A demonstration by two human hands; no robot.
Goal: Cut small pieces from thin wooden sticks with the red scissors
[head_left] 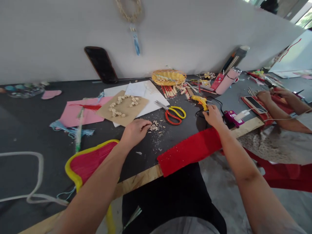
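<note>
My left hand (136, 132) rests low over the dark tabletop, thumb and fingertips pinched together at the edge of a pile of small pale cut pieces (154, 126). What the pinch holds, if anything, is too small to make out. On the right, my right hand (213, 116) has its fingers closed at the handle of a yellow glue gun (200, 100), whose nozzle points left. Between the hands lie scissors (174, 114) with one red and one yellow handle loop. Behind my left hand, a brown card (123, 112) carries a curved, partial ring of pale clustered pieces (117, 112).
A red cloth strip (190, 150) hangs over the front edge. A yellow-rimmed pink fan (91, 161) lies under my left forearm. A purple power socket (232, 118) with cables, a pink bottle (228, 80) and a woven basket (168, 78) stand beyond. Another person's hands (273, 96) work at far right.
</note>
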